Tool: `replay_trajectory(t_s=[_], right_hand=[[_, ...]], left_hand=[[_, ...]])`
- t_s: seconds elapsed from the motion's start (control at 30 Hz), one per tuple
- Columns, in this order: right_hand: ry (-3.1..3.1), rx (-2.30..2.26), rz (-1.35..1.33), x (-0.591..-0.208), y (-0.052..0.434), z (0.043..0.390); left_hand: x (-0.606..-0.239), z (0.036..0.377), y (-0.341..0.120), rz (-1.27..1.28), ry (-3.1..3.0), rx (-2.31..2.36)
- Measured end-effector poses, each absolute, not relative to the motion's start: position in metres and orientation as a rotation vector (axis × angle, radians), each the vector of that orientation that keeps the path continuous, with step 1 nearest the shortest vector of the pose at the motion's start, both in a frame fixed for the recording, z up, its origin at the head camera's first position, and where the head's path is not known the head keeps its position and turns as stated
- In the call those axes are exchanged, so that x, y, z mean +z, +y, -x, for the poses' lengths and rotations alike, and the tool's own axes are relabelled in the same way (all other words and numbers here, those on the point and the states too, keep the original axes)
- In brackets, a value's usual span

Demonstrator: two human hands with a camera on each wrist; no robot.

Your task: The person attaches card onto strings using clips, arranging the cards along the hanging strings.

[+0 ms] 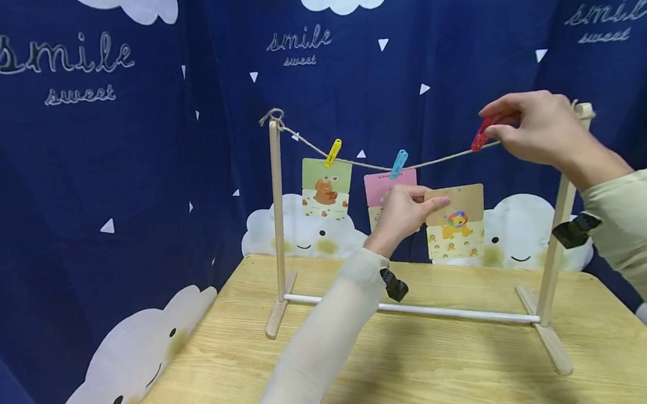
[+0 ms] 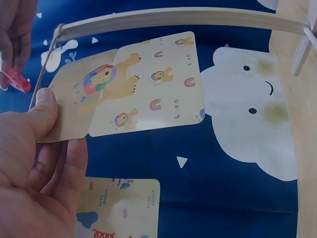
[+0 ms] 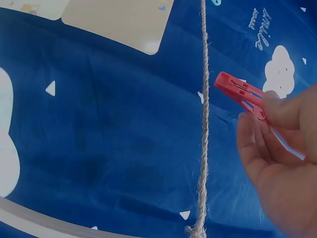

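The left hand (image 1: 400, 212) pinched a lion card (image 1: 456, 222) by its nine o'clock edge, just below the sagging twine (image 1: 437, 162). At two o'clock from it, the right hand (image 1: 538, 128) had its fingers clamped on a red peg (image 1: 482, 134) beside the twine, above the worktop (image 1: 458, 380).

Red clothespin (image 1: 482, 134), tan lion-print card (image 1: 456, 221) (rainbow mane), navy cloud-patterned curtain (image 1: 130, 166).

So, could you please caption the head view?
Left hand holds a lion card below the string; right hand pinches a red clothespin.
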State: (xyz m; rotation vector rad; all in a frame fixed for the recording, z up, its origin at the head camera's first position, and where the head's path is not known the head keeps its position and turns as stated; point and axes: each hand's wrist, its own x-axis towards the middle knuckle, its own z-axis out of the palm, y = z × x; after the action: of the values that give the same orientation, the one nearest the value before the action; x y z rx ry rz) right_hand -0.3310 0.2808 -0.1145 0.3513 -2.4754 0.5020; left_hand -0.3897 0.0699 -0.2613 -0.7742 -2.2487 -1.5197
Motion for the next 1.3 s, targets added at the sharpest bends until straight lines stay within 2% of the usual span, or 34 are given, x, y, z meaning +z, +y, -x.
replay_trajectory(t_s=[0.63,1.3], right_hand=[[-2.503,0.424,-0.386,-0.105,0.269,0.343],[-2.482,0.391,-0.411,-0.11,0.265,0.351]], left_hand=[[-0.253,0.393,0.092,0.779,-2.203,-1.54],[-0.246,0.397,0.094,0.707,-2.216,-1.483]])
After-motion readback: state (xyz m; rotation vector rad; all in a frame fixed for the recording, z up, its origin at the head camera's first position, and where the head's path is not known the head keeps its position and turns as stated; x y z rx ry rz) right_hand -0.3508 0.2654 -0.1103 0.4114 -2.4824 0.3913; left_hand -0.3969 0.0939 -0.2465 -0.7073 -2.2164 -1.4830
